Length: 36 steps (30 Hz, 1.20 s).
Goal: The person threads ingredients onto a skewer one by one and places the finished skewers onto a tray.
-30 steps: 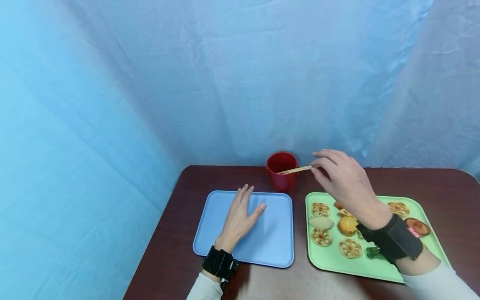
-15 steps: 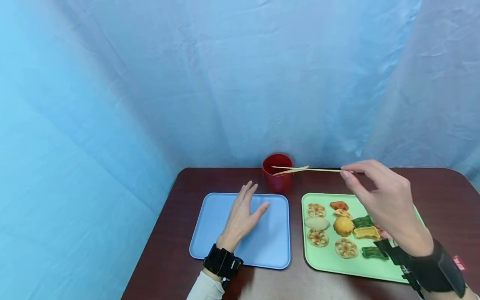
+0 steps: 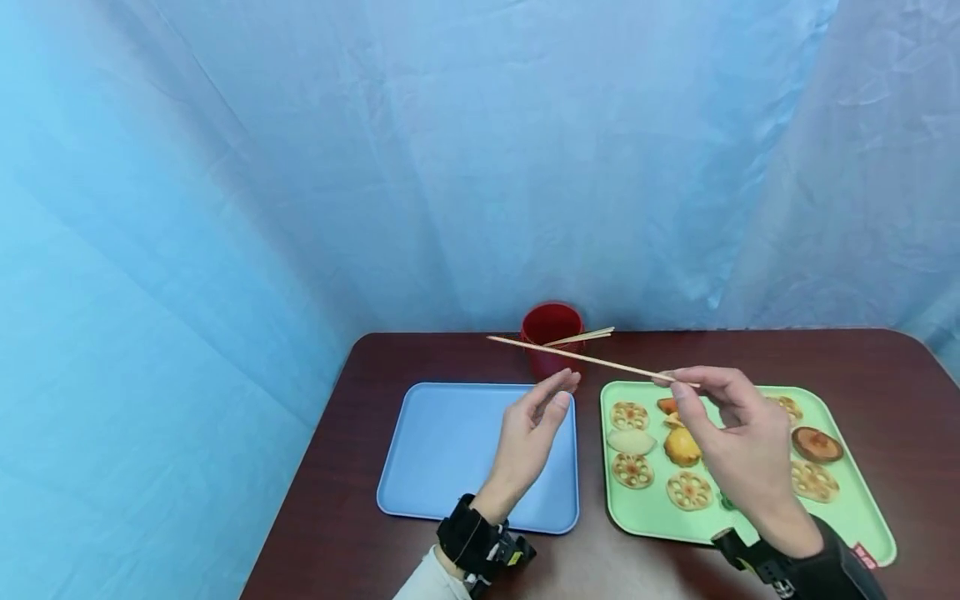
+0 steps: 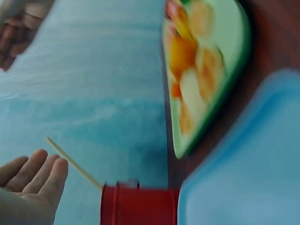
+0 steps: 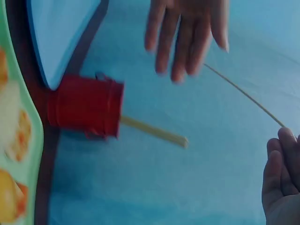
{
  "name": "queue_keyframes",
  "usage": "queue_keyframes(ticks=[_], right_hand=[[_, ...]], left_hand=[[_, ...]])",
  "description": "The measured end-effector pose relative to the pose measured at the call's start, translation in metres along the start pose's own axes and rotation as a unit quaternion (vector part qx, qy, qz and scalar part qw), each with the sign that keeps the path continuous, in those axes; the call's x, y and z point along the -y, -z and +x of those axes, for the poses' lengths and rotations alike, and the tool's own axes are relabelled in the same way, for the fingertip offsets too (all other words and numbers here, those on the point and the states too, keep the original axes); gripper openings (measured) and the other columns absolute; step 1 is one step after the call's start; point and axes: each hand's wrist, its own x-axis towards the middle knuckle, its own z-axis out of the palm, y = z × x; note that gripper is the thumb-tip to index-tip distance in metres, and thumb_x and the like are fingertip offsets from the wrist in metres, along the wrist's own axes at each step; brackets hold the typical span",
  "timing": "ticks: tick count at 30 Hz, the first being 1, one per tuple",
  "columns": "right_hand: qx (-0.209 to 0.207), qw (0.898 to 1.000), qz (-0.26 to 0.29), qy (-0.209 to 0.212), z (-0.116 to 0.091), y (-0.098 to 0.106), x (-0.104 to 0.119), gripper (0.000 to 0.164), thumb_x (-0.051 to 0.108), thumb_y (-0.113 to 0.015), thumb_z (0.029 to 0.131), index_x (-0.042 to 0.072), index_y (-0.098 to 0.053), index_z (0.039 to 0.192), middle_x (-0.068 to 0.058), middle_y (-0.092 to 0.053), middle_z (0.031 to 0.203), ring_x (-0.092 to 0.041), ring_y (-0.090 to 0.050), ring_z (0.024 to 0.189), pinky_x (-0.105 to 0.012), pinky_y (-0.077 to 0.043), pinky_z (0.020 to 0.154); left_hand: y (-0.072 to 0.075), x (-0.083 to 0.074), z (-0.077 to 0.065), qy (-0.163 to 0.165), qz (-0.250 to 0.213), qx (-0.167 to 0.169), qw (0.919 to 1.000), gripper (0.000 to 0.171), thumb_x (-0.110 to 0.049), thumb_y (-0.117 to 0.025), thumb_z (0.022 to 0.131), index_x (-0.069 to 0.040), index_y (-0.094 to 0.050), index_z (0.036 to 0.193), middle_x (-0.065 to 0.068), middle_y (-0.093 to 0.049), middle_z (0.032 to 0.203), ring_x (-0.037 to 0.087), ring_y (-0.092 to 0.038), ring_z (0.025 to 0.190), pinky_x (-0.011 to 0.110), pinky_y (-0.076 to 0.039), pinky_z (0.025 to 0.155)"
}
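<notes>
Both hands are sitting elsewhere than half a second ago: the right hand (image 3: 750,454) is lower in the head view, the left hand (image 3: 521,442) further right. Between thumb and fingers, the right hand is pinching one stick (image 3: 585,358) close to its near end; the far end is reaching past the cup (image 5: 86,103) to its left. Holding nothing, the left hand is hovering below the stick with fingers loosely extended. More sticks (image 3: 583,337) are leaning together out of the cup. Blue tray (image 3: 450,450) is lying left of green tray (image 3: 648,518), which is carrying food pieces (image 3: 690,491).

Gripped so near one end, the long stick is probably risking a droop or twist if the pinch slackens; a low swing could be knocking the leaning sticks or the cup.
</notes>
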Motion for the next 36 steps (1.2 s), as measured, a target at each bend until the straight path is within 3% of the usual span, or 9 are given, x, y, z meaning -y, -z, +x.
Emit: queue_keyframes(ticks=[4,9,14,18,22,26,31,33,36], right_hand=[[0.035,0.998,0.030,-0.033,-0.010,-0.009,-0.002,0.027,-0.022,-0.060,0.091,-0.009,-0.067,0.113,0.004,-0.076,0.109,-0.006,-0.071,0.102,-0.013,-0.050,0.076],[0.056,0.996,0.024,-0.062,-0.017,-0.016,-0.007,0.026,-0.018,-0.063,0.092,-0.003,-0.070,0.112,0.000,-0.076,0.106,-0.005,-0.071,0.101,-0.013,-0.051,0.077],[0.065,0.993,-0.061,-0.074,-0.024,-0.019,-0.014,0.028,-0.008,-0.072,0.090,0.011,-0.075,0.110,-0.002,-0.077,0.099,0.002,-0.068,0.095,-0.011,-0.048,0.079],[0.090,0.986,-0.114,-0.080,-0.028,-0.017,-0.018,0.024,0.001,-0.076,0.092,0.017,-0.075,0.110,0.002,-0.076,0.098,0.004,-0.065,0.093,-0.011,-0.046,0.078],[0.117,0.979,-0.142,-0.085,-0.029,-0.011,-0.025,0.020,0.009,-0.075,0.095,0.019,-0.075,0.112,0.007,-0.076,0.100,0.002,-0.066,0.089,-0.014,-0.048,0.074],[0.167,0.966,-0.180,-0.083,-0.029,-0.004,-0.036,0.015,0.013,-0.073,0.097,0.019,-0.074,0.110,0.007,-0.075,0.103,-0.005,-0.068,0.086,-0.024,-0.054,0.071],[0.260,0.932,-0.243,-0.072,-0.033,0.000,-0.049,0.016,0.019,-0.076,0.095,0.015,-0.076,0.111,0.002,-0.074,0.106,-0.017,-0.071,0.088,-0.038,-0.057,0.071],[0.291,0.917,-0.266,-0.057,-0.035,0.000,-0.055,0.018,0.020,-0.078,0.093,0.013,-0.077,0.110,0.000,-0.074,0.104,-0.019,-0.070,0.088,-0.039,-0.057,0.070],[0.318,0.903,-0.288,-0.029,-0.037,-0.001,-0.062,0.020,0.017,-0.082,0.089,0.011,-0.077,0.107,-0.002,-0.074,0.101,-0.021,-0.069,0.087,-0.040,-0.057,0.070]], left_hand=[[-0.007,-0.006,0.005,0.052,-0.131,-0.007,0.9899,0.041,-0.027,-0.051,0.110,-0.009,-0.056,0.147,0.008,-0.065,0.140,0.023,-0.062,0.129,0.034,-0.051,0.102],[-0.009,-0.007,0.008,0.087,-0.244,-0.021,0.9657,0.043,-0.029,-0.046,0.112,-0.005,-0.056,0.146,0.014,-0.064,0.140,0.032,-0.061,0.129,0.036,-0.051,0.101],[-0.009,-0.007,0.008,0.109,-0.312,-0.027,0.9436,0.042,-0.029,-0.045,0.112,-0.002,-0.055,0.144,0.017,-0.063,0.140,0.028,-0.063,0.128,0.036,-0.051,0.102],[-0.008,-0.007,0.006,0.118,-0.331,-0.034,0.9356,0.039,-0.030,-0.046,0.112,-0.002,-0.055,0.139,0.018,-0.066,0.136,0.026,-0.067,0.122,0.037,-0.052,0.100],[-0.004,-0.002,0.003,0.119,-0.315,-0.048,0.9404,0.034,-0.032,-0.047,0.111,-0.005,-0.058,0.129,0.019,-0.070,0.129,0.025,-0.071,0.113,0.037,-0.054,0.096],[0.003,0.007,0.000,0.100,-0.257,-0.062,0.9593,0.033,-0.034,-0.048,0.111,-0.004,-0.059,0.120,0.027,-0.071,0.119,0.023,-0.075,0.103,0.038,-0.056,0.092],[0.013,0.018,-0.006,0.081,-0.159,-0.061,0.9820,0.037,-0.034,-0.046,0.112,-0.001,-0.062,0.120,0.022,-0.073,0.100,0.020,-0.077,0.090,0.039,-0.059,0.086],[0.016,0.022,-0.009,0.080,-0.131,-0.057,0.9864,0.038,-0.034,-0.047,0.112,-0.001,-0.064,0.122,0.018,-0.073,0.094,0.018,-0.076,0.086,0.039,-0.060,0.083],[0.020,0.026,-0.013,0.077,-0.103,-0.052,0.9903,0.038,-0.033,-0.048,0.111,-0.003,-0.067,0.124,0.015,-0.069,0.086,0.015,-0.074,0.078,0.038,-0.061,0.079]])
